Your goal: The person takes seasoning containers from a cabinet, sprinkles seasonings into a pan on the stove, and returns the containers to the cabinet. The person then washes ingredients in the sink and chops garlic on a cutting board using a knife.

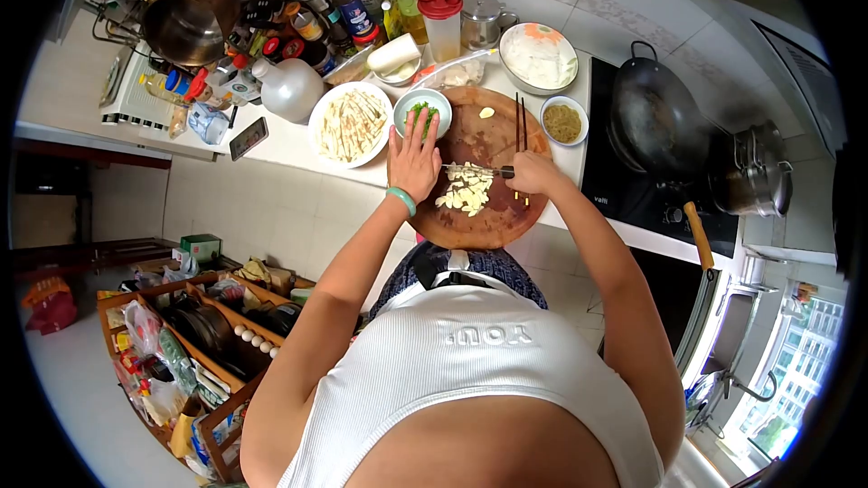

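Observation:
My right hand (535, 173) is closed round the dark handle of a kitchen knife (479, 170), whose blade points left across the round wooden cutting board (506, 228). Sliced pale pieces that look like garlic (466, 192) lie in a pile beside and under the blade, and one slice lies apart near the board's far edge. My left hand (414, 163) is open, fingers stretched out, at the board's left edge by the knife tip. Its fingertips reach over a small bowl (438, 100) of chopped greens (421, 112). A pair of chopsticks (521, 119) lies on the board, passing by my right hand.
A plate of pale strips (351, 125) stands left of the board; a small bowl of brownish paste (564, 120) is at right. Behind are a large white-filled bowl (539, 56), a red-lidded pitcher (442, 27) and several bottles. A wok (658, 117) sits on the black cooktop (624, 203).

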The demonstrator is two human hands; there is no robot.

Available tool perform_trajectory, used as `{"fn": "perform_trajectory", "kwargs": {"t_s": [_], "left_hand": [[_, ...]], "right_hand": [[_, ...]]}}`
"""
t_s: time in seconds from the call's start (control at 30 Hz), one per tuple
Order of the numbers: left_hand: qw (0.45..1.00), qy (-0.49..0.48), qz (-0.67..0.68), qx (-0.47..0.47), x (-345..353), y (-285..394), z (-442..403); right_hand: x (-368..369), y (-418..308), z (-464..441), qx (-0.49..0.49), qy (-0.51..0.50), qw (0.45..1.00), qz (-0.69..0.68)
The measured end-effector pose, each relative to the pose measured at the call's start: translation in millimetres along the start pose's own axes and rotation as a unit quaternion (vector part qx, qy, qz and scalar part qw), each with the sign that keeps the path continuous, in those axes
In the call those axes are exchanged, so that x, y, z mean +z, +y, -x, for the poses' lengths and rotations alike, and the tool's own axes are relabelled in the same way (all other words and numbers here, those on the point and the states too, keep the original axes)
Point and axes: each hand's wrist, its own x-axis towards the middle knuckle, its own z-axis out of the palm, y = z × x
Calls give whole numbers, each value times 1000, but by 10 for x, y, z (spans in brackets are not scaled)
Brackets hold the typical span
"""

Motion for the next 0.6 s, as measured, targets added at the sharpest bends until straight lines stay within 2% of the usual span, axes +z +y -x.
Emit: {"fn": "perform_trajectory", "kwargs": {"t_s": [0.1,0.17,0.2,0.27,0.53,0.6], "left_hand": [[1000,0,12,-8,36,-63,23],[1000,-2,9,-30,21,-102,21],[999,-2,8,-31,19,-107,23],[1000,-10,23,1,4,-131,35],[999,-23,25,17,-60,-154,83],[998,-36,42,26,-54,-120,118]], "right_hand": [[-93,-147,6,8,-33,999,15],[-269,-390,141,67,-44,996,40],[-229,-401,171,67,-45,996,40],[-76,-407,222,101,-41,994,14],[157,-447,343,112,-17,994,-12],[295,-349,324,98,18,995,-18]]}}
